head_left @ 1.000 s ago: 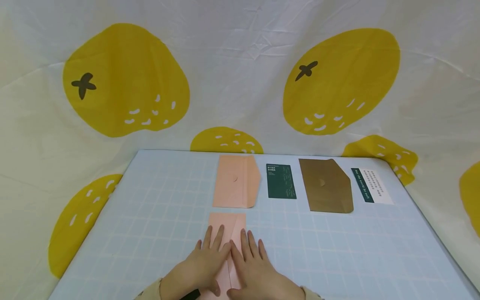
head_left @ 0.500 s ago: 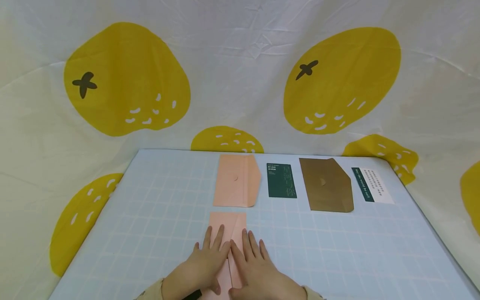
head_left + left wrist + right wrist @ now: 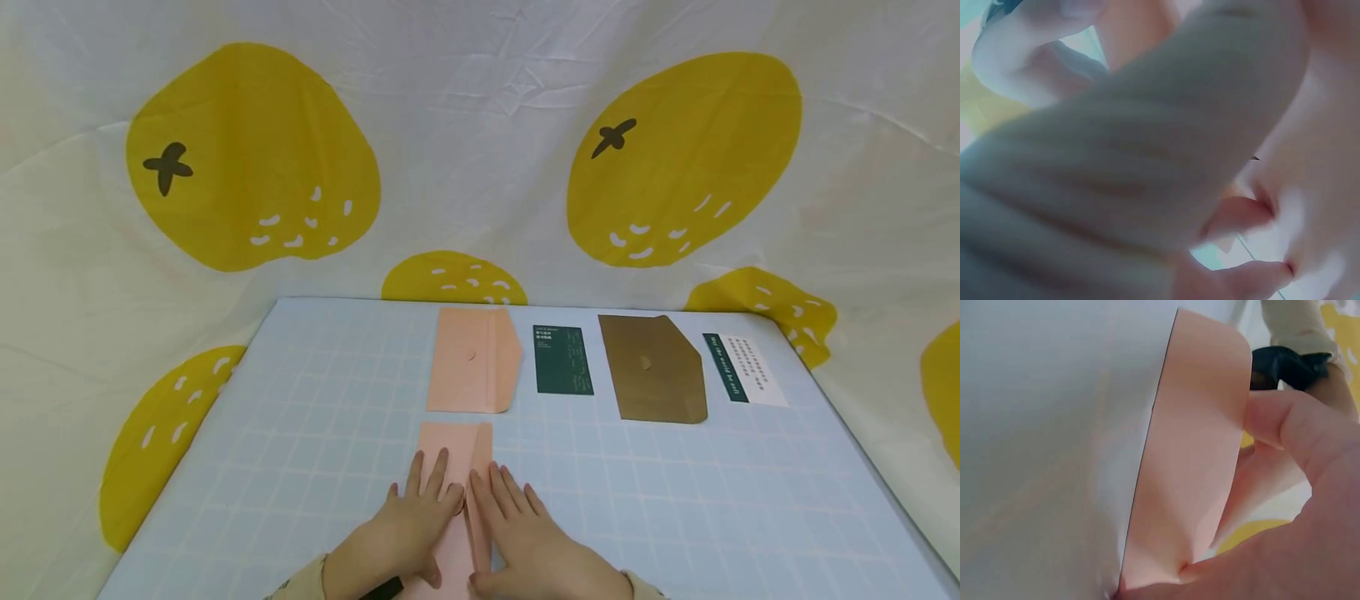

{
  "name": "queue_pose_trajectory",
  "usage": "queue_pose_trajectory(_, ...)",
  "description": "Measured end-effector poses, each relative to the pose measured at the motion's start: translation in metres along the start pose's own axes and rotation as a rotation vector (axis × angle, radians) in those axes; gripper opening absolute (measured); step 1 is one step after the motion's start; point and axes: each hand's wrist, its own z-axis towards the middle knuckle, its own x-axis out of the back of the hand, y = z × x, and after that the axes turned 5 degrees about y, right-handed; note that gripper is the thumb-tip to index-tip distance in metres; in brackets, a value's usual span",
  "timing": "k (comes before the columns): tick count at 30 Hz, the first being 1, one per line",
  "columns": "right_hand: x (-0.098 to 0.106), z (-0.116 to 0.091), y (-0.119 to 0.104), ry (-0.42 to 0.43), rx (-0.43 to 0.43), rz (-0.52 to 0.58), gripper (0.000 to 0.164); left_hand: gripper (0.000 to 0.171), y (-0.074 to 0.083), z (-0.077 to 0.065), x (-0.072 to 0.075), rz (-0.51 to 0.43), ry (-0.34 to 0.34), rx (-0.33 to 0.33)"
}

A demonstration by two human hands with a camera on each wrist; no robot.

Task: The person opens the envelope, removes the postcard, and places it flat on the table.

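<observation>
"Fingers of the left hand [image 3: 408, 529] were spread apart, weren't they?"

"They were, and mostly straight. That hand lay across the near envelope [image 3: 454, 550]; whether it pressed or merely rested, I couldn't tell."

"And the right hand [image 3: 528, 542]?"

"Its fingers were straight and close together, with the thumb [image 3: 1266, 417] held away from them. Thumb and fingers touched the flap [image 3: 1191, 444] along its free edge, without curling round it."

"So the flap was up?"

"Partly. It ran down the envelope's right side and stood a little off it, with a narrow dark gap showing between the two."

"Where did that envelope lie?"

"On the pale blue table [image 3: 322, 417], straight in front of the person, under both hands. Its near end ran out of the head view."

"What lay beyond?"

"A row near the table's far side. First came the far envelope [image 3: 471, 362], also pink, then to its right the green card [image 3: 562, 360], the brown envelope [image 3: 652, 371] and the white card [image 3: 752, 371], each apart from the next."

"And behind the table?"

"Pale cloth [image 3: 480, 150], printed with big yellow fruit."

"Anything from the left wrist view?"

"Mostly sleeve [image 3: 1116, 156] and skin, badly blurred."
</observation>
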Motion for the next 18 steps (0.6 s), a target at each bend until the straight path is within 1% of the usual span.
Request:
queue_pose_trajectory(4, 0.004, -0.005, 0.007, 0.016, 0.02, 0.037, 0.108, 0.1, 0.0, -0.001, -0.001, 0.018, 0.002, -0.012)
queue_pose_trajectory(10, 0.008, -0.014, 0.019, 0.058, 0.027, 0.114, 0.108, 0.095, 0.001, -0.001, -0.001, 0.019, 0.01, -0.011)
queue_pose_trajectory(14, 0.012, -0.02, 0.028, 0.079, 0.019, 0.119, 0.108, 0.094, 0.001, 0.0, -0.001, 0.014, 0.014, -0.006)
queue_pose_trajectory(18, 0.014, -0.023, 0.035, 0.06, -0.002, 0.125, 0.11, 0.093, 0.0, -0.001, 0.0, -0.001, 0.021, -0.019)
